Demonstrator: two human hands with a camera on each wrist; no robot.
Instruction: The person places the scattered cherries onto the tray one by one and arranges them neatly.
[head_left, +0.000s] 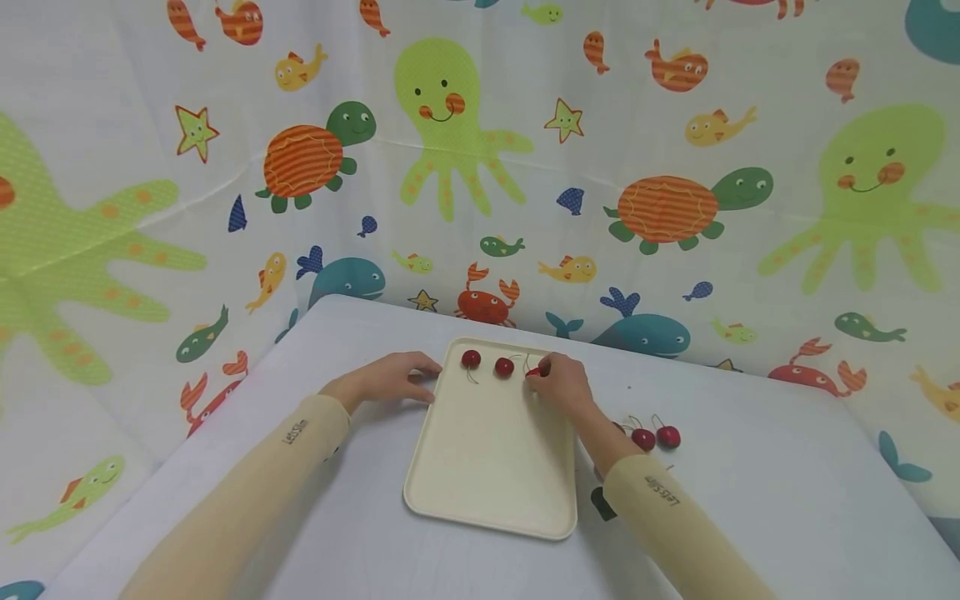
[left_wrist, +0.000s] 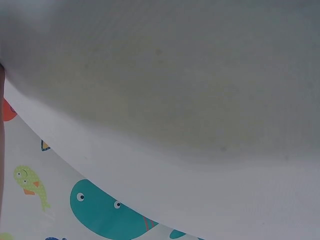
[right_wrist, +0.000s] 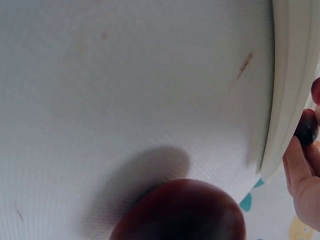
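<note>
A cream tray [head_left: 495, 467] lies on the white table. At its far right corner my right hand [head_left: 564, 385] pinches a dark red cherry [head_left: 534, 372] by its body, its stem pointing up. In the right wrist view the held cherry [right_wrist: 306, 127] shows between the fingers, just past the tray's rim [right_wrist: 287, 85]. Two stemmed cherries, one at the far left [head_left: 470, 359] and one in the middle [head_left: 504, 367], lie along the tray's far end. My left hand [head_left: 390, 379] touches the tray's left edge, thumb and fingers spread apart.
Right of the tray, several cherries [head_left: 668, 437] lie on the table [head_left: 750, 500], some partly hidden by my right forearm. One cherry [right_wrist: 185, 215] looms close in the right wrist view. A curtain [head_left: 480, 250] printed with sea animals hangs behind the table.
</note>
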